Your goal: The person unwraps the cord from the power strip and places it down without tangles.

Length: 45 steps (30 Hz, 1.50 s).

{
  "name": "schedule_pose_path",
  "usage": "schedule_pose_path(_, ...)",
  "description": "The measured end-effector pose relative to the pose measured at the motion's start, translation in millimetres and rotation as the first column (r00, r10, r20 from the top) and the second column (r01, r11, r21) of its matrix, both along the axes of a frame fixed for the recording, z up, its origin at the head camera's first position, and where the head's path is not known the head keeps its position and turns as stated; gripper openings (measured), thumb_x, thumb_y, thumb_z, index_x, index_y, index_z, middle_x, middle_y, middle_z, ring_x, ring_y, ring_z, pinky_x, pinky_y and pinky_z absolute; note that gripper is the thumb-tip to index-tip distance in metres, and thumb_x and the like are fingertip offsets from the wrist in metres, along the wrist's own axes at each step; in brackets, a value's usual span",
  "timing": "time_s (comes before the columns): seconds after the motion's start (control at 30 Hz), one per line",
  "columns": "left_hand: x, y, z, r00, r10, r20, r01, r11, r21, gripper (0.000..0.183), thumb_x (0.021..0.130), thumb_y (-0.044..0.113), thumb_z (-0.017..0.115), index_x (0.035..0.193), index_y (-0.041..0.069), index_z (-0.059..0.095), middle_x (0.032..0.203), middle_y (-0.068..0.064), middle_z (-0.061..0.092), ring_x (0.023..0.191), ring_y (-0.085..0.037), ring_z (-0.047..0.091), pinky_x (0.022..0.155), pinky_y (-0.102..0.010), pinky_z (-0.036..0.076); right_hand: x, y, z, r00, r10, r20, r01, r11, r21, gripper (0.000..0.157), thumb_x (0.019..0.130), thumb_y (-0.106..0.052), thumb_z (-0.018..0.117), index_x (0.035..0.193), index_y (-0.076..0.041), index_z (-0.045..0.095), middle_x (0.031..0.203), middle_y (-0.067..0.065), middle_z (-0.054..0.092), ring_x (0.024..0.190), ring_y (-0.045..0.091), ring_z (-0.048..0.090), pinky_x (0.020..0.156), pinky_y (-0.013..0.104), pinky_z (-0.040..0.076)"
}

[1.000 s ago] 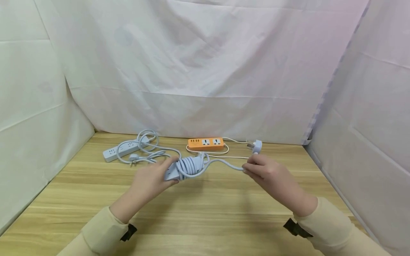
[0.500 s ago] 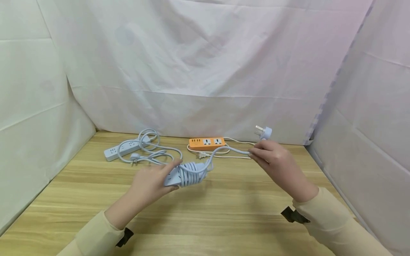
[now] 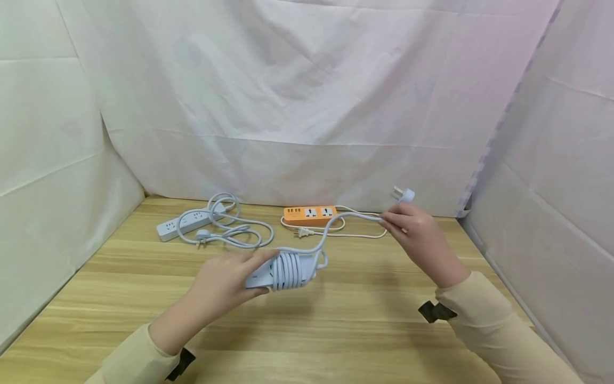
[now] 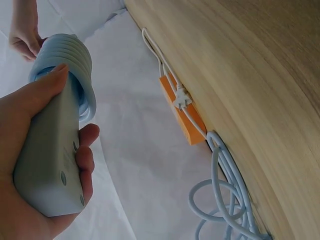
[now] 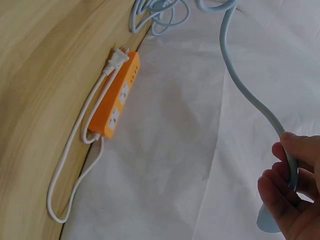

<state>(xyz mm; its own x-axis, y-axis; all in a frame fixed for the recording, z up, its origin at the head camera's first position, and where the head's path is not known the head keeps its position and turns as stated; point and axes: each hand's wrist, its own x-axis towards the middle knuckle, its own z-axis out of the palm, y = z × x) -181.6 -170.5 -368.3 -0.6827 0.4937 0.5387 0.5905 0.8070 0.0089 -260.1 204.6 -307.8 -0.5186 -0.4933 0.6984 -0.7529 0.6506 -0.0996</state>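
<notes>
My left hand [image 3: 227, 277] grips one end of a light blue power strip [image 4: 52, 160] above the table, thumb on one face and fingers round the other side. Several turns of its cord [image 3: 287, 271] are wound about the strip's far part. From there a loose length runs to my right hand [image 3: 414, 234], which pinches the cord [image 5: 255, 102] between thumb and fingers. Just past that hand the three-pin plug [image 3: 406, 196] sticks up, its pins pointing left in the head view. In the right wrist view the plug is mostly hidden behind the fingers.
At the back left of the wooden table [image 3: 297, 341] lies another light blue power strip [image 3: 168, 229] with a loosely looped cord and plug [image 3: 203, 234]. An orange power strip [image 3: 293, 215] with a white cord and white plug [image 3: 303, 232] lies against the white cloth backdrop [image 3: 288, 106].
The right hand has moved up and to the right with the cord and plug. The wound strip in the left hand has come slightly lower and nearer, away from the strip at back left.
</notes>
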Motion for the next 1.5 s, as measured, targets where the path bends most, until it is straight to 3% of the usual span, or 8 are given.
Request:
schedule_pose_path(0.3, 3.3, 2.3, 1.8, 0.998, -0.032, -0.052, 0.033, 0.999, 0.012, 0.072, 0.065, 0.045, 0.087, 0.13, 0.028, 0.061, 0.093, 0.003, 0.069, 0.075, -0.017, 0.066, 0.055, -0.034, 0.049, -8.2, -2.4, -22.4, 0.986, -0.081, 0.147, 0.075, 0.996, 0.051, 0.01, 0.086, -0.007, 0.073, 0.095, -0.004, 0.076, 0.09, 0.002, 0.062, 0.066, 0.01, 0.051, 0.055, 0.03, 0.044)
schedule_pose_path(0.63, 5.0, 6.5, 6.3, 0.999, -0.016, -0.033, 0.018, 0.999, 0.05, 0.07, 0.067, 0.046, 0.086, 0.131, 0.028, 0.06, 0.095, 0.003, 0.069, 0.076, -0.015, 0.066, 0.054, -0.032, 0.048, -13.1, -15.7, -46.9, 0.966, -0.02, 0.258, -0.016, 0.99, 0.138, 0.005, 0.085, -0.005, 0.074, 0.089, -0.008, 0.073, 0.087, -0.003, 0.06, 0.069, 0.007, 0.055, 0.059, 0.026, 0.05)
schedule_pose_path(0.8, 4.6, 9.9, 7.9, 1.0, 0.014, -0.008, -0.013, 0.997, 0.073, 0.071, 0.07, 0.045, 0.085, 0.133, 0.029, 0.059, 0.099, 0.002, 0.069, 0.08, -0.016, 0.067, 0.055, -0.032, 0.049, -15.9, -21.5, -57.9, 0.943, -0.012, 0.334, -0.05, 0.983, 0.176, 0.005, 0.086, -0.005, 0.073, 0.091, -0.005, 0.073, 0.092, 0.001, 0.062, 0.073, 0.012, 0.061, 0.063, 0.026, 0.053)
schedule_pose_path(0.93, 3.9, 12.8, 8.2, 0.999, 0.037, 0.0, -0.037, 0.997, 0.075, 0.071, 0.071, 0.045, 0.084, 0.134, 0.029, 0.058, 0.095, 0.002, 0.069, 0.076, -0.014, 0.065, 0.053, -0.03, 0.047, -18.7, -25.2, -68.2, 0.907, -0.028, 0.419, -0.058, 0.98, 0.192, 0.007, 0.088, -0.006, 0.071, 0.094, -0.003, 0.071, 0.095, 0.004, 0.059, 0.075, 0.012, 0.059, 0.064, 0.026, 0.051)
schedule_pose_path(1.23, -0.6, 20.4, 8.9, 0.997, 0.075, -0.001, -0.074, 0.994, 0.076, 0.072, 0.071, 0.047, 0.084, 0.136, 0.029, 0.057, 0.086, 0.003, 0.063, 0.065, -0.011, 0.057, 0.048, -0.028, 0.042, -24.8, -29.7, -83.7, 0.857, -0.017, 0.514, -0.11, 0.97, 0.215, 0.016, 0.093, -0.004, 0.063, 0.106, 0.004, 0.069, 0.095, 0.006, 0.059, 0.081, 0.015, 0.059, 0.07, 0.031, 0.052)
schedule_pose_path(1.5, -2.7, 25.8, 14.4, 0.996, 0.087, -0.008, -0.085, 0.99, 0.111, 0.072, 0.072, 0.045, 0.084, 0.136, 0.03, 0.056, 0.082, 0.004, 0.059, 0.061, -0.01, 0.051, 0.046, -0.027, 0.038, -28.2, -33.1, -93.7, 0.84, -0.034, 0.541, -0.108, 0.967, 0.229, 0.018, 0.094, -0.001, 0.059, 0.108, 0.003, 0.069, 0.099, 0.01, 0.062, 0.092, 0.024, 0.061, 0.081, 0.041, 0.052)
